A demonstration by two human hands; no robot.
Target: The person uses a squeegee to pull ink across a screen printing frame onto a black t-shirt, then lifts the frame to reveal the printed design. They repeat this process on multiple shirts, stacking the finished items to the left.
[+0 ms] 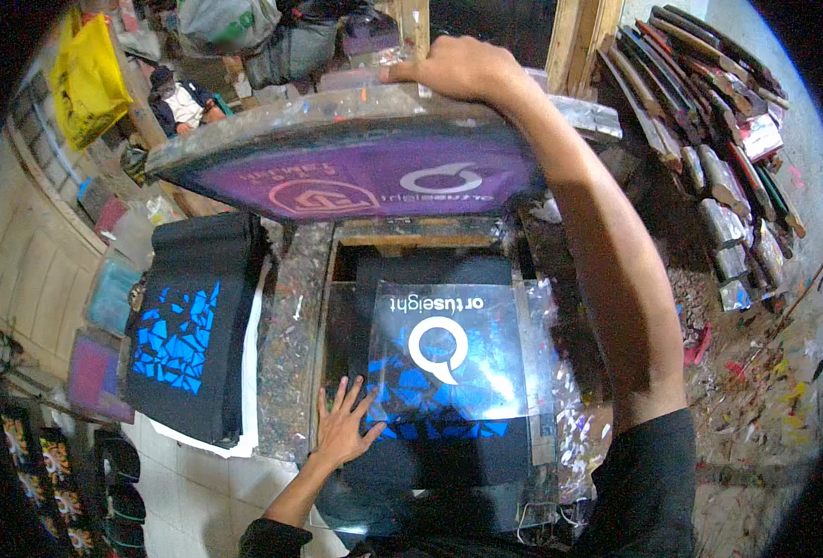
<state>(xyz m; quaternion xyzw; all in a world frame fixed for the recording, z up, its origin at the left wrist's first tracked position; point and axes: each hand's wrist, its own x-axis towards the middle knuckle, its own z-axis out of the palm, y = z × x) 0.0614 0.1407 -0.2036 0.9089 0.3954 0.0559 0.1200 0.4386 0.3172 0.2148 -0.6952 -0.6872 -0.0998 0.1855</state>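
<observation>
A wooden-edged printing screen point(234, 181) with purple mesh stands tilted up at the far side of the work board. My right hand point(467, 70) is closed over its top edge, the arm reaching up along the right. Below the screen lies a black fabric piece point(472, 460) with blue shard shapes. Over it rests a clear plastic sheet point(495, 358) bearing a white round emblem and lettering that appears upside down. My left hand point(341, 428) lies flat with fingers spread at the left edge of the fabric, fingertips close to the sheet.
On the left sits a stack of black fabric pieces point(211, 246) with blue shards, with white paper under it. Several squeegees point(709, 139) are piled at the far right. A yellow bag point(90, 79) hangs at the upper left; near it a person point(183, 102) sits in the background.
</observation>
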